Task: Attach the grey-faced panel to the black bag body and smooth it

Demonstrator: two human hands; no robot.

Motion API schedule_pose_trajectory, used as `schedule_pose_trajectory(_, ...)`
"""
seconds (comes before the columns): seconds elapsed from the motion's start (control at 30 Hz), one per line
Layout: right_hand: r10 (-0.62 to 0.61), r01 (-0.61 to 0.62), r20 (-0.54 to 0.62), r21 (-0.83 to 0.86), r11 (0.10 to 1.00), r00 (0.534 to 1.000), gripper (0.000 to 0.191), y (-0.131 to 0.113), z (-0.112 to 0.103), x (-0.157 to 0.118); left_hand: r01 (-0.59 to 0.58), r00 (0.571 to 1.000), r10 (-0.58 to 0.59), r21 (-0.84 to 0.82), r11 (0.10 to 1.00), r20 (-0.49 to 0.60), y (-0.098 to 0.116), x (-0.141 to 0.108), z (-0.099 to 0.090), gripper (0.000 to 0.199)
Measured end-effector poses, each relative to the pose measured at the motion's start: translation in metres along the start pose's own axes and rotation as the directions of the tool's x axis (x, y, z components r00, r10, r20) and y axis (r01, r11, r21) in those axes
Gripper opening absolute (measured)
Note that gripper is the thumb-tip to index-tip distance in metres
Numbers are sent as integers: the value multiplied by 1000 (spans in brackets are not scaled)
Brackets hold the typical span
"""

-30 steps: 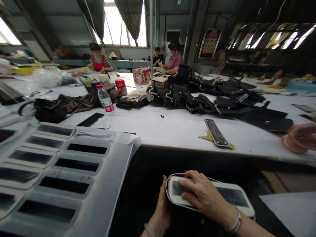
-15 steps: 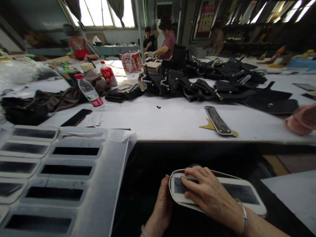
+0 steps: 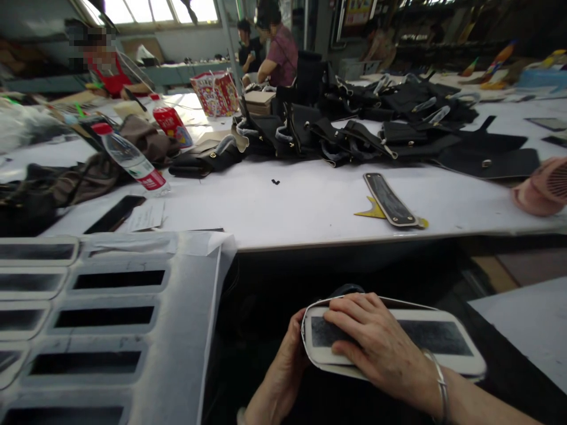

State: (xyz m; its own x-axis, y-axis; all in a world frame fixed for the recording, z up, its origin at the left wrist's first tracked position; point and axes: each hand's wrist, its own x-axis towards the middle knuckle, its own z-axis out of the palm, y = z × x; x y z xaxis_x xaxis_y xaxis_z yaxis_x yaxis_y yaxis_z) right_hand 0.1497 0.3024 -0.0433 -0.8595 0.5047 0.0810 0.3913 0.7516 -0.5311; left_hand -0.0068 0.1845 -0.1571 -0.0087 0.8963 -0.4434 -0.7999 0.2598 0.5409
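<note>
A long black piece with rounded ends and a thin white rim, perhaps a bag body, lies low at the front. On its upturned face rests a white panel [image 3: 475, 357] with a dark strip [image 3: 436, 337] along its middle. My right hand [image 3: 376, 345] lies over the panel's left half, fingers spread and pressed on it, thumb apart. At the piece's left end my left hand [image 3: 283, 366] is closed around the edge; most of its fingers are hidden behind the piece. A bracelet circles my right wrist.
A pale sheet [image 3: 186, 324] with several dark-strip panels stands at left. On the white table [image 3: 266, 215] are a dark strap piece [image 3: 390, 198], several black bags [image 3: 310, 133], a water bottle [image 3: 133, 159], a phone [image 3: 114, 213] and a pink fan [image 3: 538, 189]. Co-workers sit farther back.
My view has shifted, so the table and bags sit higher and farther left. Both hands keep their places on the piece, with only slight movement.
</note>
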Motion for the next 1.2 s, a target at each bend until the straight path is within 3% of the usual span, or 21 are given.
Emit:
schedule_pose_trajectory(0.3,28,-29,109,10,1000,994,14,-4,-5,6,43,999,-46,108,993,24,7,-5,2,65)
schedule_pose_trajectory(0.7,54,-57,59,55,997,997,27,-5,-3,3,118,993,-116,156,981,-23,22,-10,12,56)
schedule_pose_trajectory(0.9,45,-45,18,54,998,999,22,-4,-2,4,79,997,-75,132,988,-34,24,-14,17,54)
schedule_pose_trajectory(1.2,42,-42,19,40,998,999,29,-3,-1,5,94,995,-89,138,986,-43,33,-14,30,47)
